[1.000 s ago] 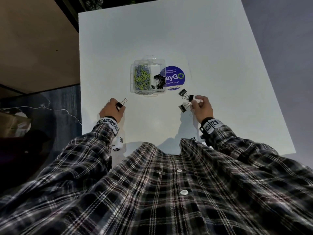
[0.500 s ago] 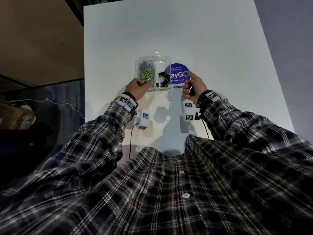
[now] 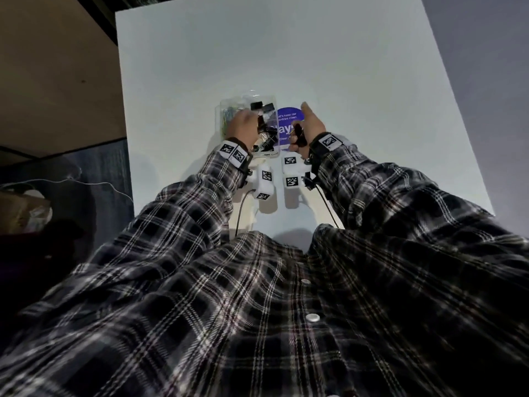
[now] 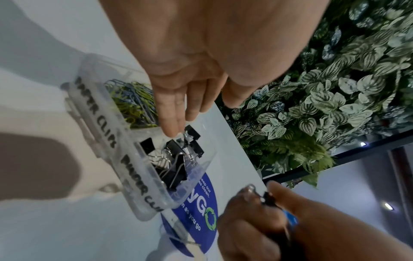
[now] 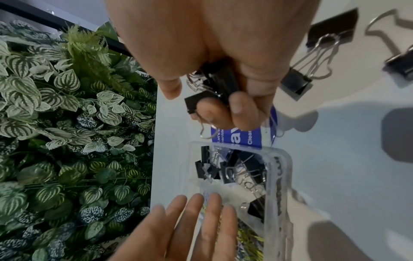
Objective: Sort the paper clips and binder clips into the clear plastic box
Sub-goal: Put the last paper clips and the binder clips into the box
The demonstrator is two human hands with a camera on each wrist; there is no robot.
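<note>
The clear plastic box (image 3: 229, 110) stands mid-table, labelled for paper clips and binder clips. Yellow and blue paper clips (image 4: 132, 102) fill its left compartment and black binder clips (image 4: 176, 159) lie in the right one. My left hand (image 3: 243, 124) hovers over the box with straight fingers (image 4: 172, 123) just above the binder clips, holding nothing. To the right of the box, my right hand (image 3: 309, 127) grips black binder clips (image 5: 221, 83) in curled fingers, index finger pointing forward. Three more binder clips (image 5: 295, 83) lie loose on the table beside that hand.
A round blue sticker (image 3: 289, 118) is on the white table (image 3: 315, 53) right of the box. The table's left edge drops to dark floor. A wall of green leaves (image 5: 55, 106) stands beyond the far edge.
Both hands moved forward from the near table to the box. The left hand let go of the binder clip it pinched. The right hand gathered clips off the table.
</note>
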